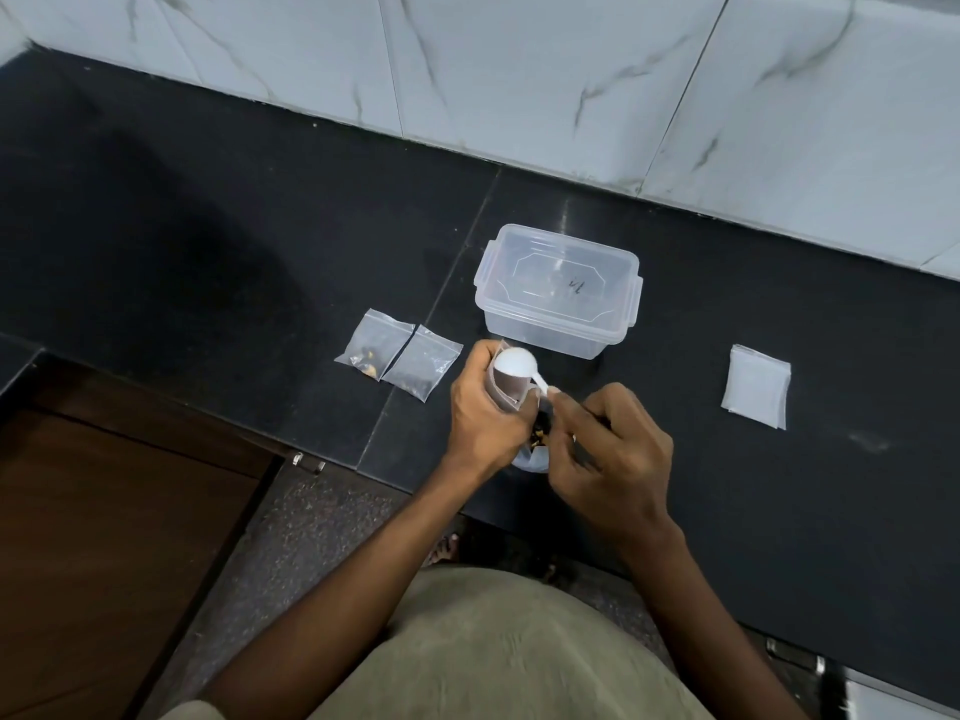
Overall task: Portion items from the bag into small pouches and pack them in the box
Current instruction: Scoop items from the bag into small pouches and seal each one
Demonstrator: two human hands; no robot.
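A black polished stone counter point(208, 241) fills the middle of the view, a thin seam running across it from back to front. Directly behind the counter rises a wall of white marble-look tiles point(519, 80) with grey veins and dark grout lines. Below the counter's front edge, to the left, sits a dark brown wooden door point(104, 537). Beside that lies speckled grey granite floor point(301, 532).
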